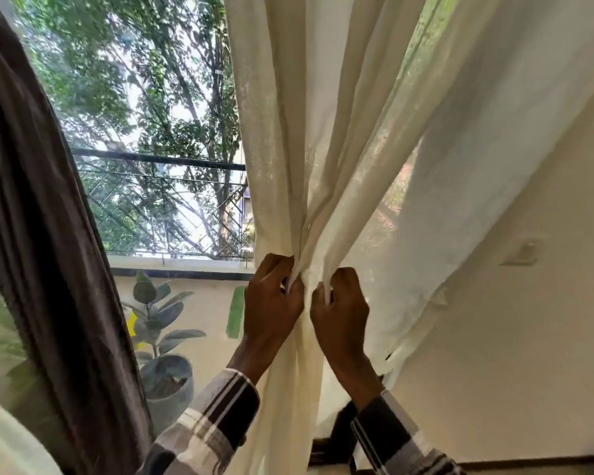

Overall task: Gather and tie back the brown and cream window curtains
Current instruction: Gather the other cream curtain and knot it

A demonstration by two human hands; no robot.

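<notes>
Far left: brown curtain [45, 234], hanging in folds, untouched. Beside it: window [144, 132], railing [158, 162], painted potted plant [162, 337] on the wall below the sill. Centre: cream curtain [323, 132], bunched to a narrow waist. My left hand [271, 303] clenched on that bunch; my right hand [340, 310] clenched on its folds, just beside. Right: wall switch [523, 253].
</notes>
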